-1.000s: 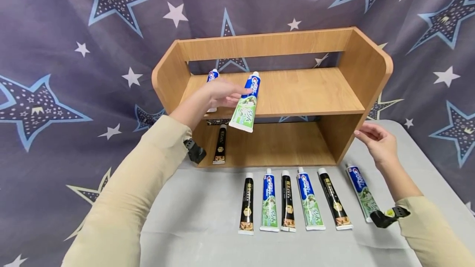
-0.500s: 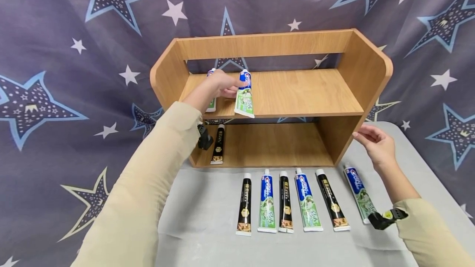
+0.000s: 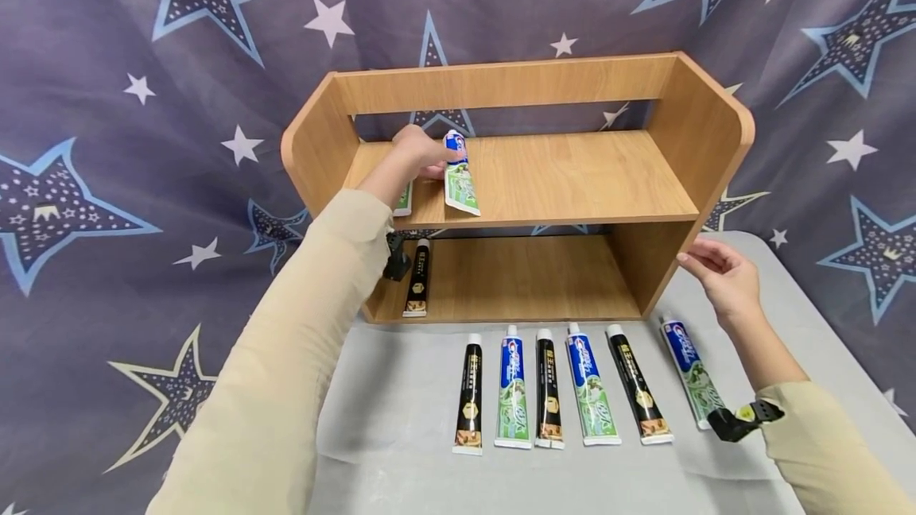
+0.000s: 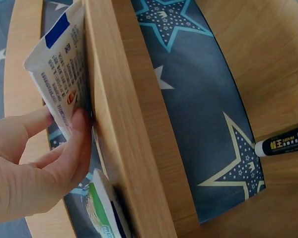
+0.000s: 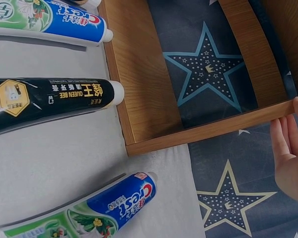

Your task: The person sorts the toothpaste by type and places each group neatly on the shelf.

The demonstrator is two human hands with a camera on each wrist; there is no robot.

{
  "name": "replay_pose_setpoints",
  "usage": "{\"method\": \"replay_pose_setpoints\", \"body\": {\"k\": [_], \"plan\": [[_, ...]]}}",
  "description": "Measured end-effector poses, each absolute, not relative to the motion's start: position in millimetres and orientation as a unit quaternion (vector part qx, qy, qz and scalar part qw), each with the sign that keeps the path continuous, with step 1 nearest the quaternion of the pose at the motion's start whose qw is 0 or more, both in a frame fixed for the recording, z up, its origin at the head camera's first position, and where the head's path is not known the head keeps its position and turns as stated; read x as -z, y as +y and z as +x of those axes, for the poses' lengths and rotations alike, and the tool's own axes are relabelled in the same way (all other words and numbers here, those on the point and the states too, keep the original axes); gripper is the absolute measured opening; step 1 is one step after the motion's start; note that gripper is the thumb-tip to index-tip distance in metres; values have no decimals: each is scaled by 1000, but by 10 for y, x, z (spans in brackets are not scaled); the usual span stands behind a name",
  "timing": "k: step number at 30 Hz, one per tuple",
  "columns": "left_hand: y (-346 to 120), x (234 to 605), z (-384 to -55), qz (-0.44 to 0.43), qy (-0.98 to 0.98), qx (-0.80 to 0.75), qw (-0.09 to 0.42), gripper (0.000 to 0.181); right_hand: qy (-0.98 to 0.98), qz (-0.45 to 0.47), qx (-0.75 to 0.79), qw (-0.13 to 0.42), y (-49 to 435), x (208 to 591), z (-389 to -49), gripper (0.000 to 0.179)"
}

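My left hand [image 3: 418, 151] pinches a blue-and-green Crest toothpaste tube [image 3: 461, 187] by its edges, over the left part of the wooden shelf's [image 3: 594, 177] upper board. The left wrist view shows the tube's white printed back [image 4: 64, 74] close to the board's front edge, thumb and fingers on either side. Beside it on that board is a second Crest tube [image 3: 404, 201], mostly hidden by the hand. With thumb and fingers, my right hand [image 3: 730, 280] grips the front edge of the shelf's right side panel [image 5: 213, 128]. On the lower board lies a black toothpaste tube [image 3: 418, 280].
In front of the shelf, black tubes [image 3: 469, 396] and Crest tubes [image 3: 514, 392] alternate in a row on the grey-white tabletop [image 3: 401, 420]. The rightmost Crest tube [image 3: 690, 372] lies beside my right forearm. A star-patterned curtain [image 3: 515, 6] hangs behind.
My left hand has carried the Crest tube left and back, from in front of the upper board to over it. The right hand keeps its grip on the side panel.
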State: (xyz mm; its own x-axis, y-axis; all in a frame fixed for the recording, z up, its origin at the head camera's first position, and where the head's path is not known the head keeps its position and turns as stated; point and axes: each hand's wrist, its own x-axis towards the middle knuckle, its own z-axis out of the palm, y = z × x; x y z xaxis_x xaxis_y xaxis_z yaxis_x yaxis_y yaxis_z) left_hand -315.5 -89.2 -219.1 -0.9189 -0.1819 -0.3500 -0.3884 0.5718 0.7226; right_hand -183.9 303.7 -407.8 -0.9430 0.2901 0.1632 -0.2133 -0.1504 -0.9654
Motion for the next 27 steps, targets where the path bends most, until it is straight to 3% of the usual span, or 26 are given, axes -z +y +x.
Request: {"method": "replay_pose_setpoints", "body": {"k": [7,13,21,27], "plan": [[-938,2197,-3147,-112,942,-306,87,89,-632,-26,-756,166,3027,4056,-1845,33],[-983,2210,-3140,-109,943,-301,91,85,-631,-25,-758,163,3021,4054,-1839,33],[-993,2235,-3065,-44,953,-299,30,45,-627,-24,-762,161,3019,4052,-1830,33],[-985,2264,-3008,-41,950,-308,18,42,-635,-27,-755,159,3030,4061,-1814,34]]}}
